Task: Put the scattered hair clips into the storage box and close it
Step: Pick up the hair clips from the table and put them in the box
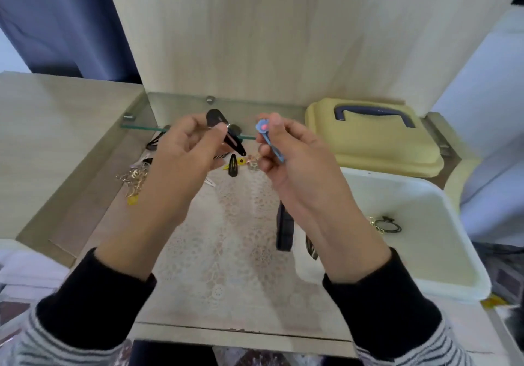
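My left hand pinches a black snap clip above the table, fingers curled round it. My right hand pinches a blue clip with a pink-centred flower, held at the same height. Under my hands lie several more clips: a small black one, a yellow one, gold ones at the left, dark ones by the glass shelf. The white storage box stands open at the right with a few clips inside. Its yellow lid with a dark handle lies behind it.
A lace mat covers the tabletop. A dark rectangular item lies beside the box, partly under my right wrist. A glass shelf and a wooden back panel close off the far side. A raised wooden ledge borders the left.
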Motion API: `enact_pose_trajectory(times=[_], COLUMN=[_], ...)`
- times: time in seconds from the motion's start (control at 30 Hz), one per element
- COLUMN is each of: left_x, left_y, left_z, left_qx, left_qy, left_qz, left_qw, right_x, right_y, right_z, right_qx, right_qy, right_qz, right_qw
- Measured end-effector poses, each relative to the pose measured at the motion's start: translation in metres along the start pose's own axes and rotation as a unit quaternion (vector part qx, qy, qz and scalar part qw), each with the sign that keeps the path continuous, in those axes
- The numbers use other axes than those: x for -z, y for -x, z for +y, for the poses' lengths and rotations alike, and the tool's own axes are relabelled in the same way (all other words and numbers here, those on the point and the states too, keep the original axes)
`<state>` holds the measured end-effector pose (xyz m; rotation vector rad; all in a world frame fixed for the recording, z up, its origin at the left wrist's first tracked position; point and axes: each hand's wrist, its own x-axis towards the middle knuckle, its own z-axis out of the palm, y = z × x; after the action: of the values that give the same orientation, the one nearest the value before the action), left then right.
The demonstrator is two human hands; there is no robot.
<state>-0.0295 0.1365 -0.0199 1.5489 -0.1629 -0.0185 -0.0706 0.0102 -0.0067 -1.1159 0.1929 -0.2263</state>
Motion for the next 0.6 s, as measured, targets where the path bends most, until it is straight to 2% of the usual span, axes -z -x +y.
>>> enact_pose_trajectory(times=[0.13, 0.23, 0.37, 0.47, 0.6], left_x=[-0.03, -0.056, -0.087, -0.107, -0.128], left_y=[0.002, 0.007, 0.013, 0.016, 0.016], left_z=[0.009, 0.014, 0.015, 0.012, 0.001], left_qx=[0.019, 0.034, 0.042, 0.036, 0.037], left_qy=[0.012, 0.005, -0.046, -0.104, -0.222], left_qz=[-0.086, -0.161, -0.246, -0.299, -0.365], left_qw=[0.996, 0.986, 0.967, 0.948, 0.903], right_x=[0.038, 0.073, 0.116, 0.142, 0.166], right_y=[0.002, 0.006, 0.012, 0.012, 0.009], right_z=[-0.032, -0.055, -0.079, -0.087, -0.085], right_qx=[-0.005, -0.015, -0.05, -0.089, -0.13], right_qy=[0.053, 0.15, 0.272, 0.337, 0.447], right_qz=[-0.019, -0.042, -0.086, -0.087, -0.106], right_qw=[0.998, 0.988, 0.957, 0.933, 0.879])
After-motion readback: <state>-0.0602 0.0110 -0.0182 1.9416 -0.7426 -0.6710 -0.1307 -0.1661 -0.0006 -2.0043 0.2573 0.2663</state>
